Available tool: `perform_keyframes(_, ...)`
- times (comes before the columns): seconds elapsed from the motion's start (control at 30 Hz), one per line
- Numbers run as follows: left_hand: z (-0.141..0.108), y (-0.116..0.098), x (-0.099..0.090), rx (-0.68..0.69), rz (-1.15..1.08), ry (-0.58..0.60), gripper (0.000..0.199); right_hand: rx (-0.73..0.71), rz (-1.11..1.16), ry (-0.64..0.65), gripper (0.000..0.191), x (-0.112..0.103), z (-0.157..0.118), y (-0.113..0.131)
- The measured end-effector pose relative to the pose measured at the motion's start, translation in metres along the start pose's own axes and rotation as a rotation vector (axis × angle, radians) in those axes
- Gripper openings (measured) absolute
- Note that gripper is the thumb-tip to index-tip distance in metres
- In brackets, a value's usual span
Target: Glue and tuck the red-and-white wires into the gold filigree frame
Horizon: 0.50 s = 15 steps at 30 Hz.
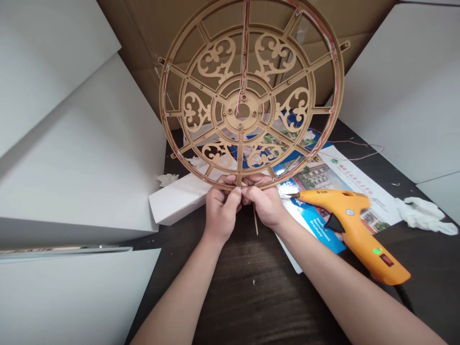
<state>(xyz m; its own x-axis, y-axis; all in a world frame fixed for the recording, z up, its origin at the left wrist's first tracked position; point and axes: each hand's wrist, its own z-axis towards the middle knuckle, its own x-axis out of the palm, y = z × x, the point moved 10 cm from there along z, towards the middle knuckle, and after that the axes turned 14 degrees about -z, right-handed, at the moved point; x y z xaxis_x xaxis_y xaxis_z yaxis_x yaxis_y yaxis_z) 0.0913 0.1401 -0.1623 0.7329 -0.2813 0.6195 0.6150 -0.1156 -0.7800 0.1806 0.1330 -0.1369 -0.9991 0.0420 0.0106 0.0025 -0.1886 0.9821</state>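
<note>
A round gold openwork frame [233, 120] with scroll ornaments stands upright in front of me, its hollow side facing me. Thin red and white wires [246, 48] run along its rim channel and down the upper spoke to the hub. My left hand [220, 215] is closed on the bottom of the rim, thumb toward me. Right beside it, my right hand [268, 206] grips the same rim, the two thumbs almost touching. What the fingertips press in the channel is hidden. A thin pale stick [256, 223] shows below my right hand; whether it is held, I cannot tell.
A yellow hot glue gun [354, 225] with a green light lies at the right, nozzle toward my right hand. Under it are brochures [323, 230]. Crumpled white tissue [424, 215] lies farther right. A white box [179, 196] sits at left, and cardboard [143, 57] stands behind.
</note>
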Motion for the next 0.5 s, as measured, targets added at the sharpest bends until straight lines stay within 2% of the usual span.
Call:
perform_keyframes(0.23,0.000,-0.006,0.008,0.065,0.025,0.095,0.018,-0.040,0.008,-0.039,0.010,-0.003,-0.002,0.006)
perform_keyframes(0.37,0.000,-0.008,0.007,0.084,0.080,0.086,0.017,-0.058,0.013,-0.033,0.009,-0.002,-0.002,0.006)
perform_keyframes(0.5,-0.002,-0.014,0.009,0.119,0.135,0.069,0.018,-0.014,0.050,-0.036,0.006,-0.001,-0.002,-0.002)
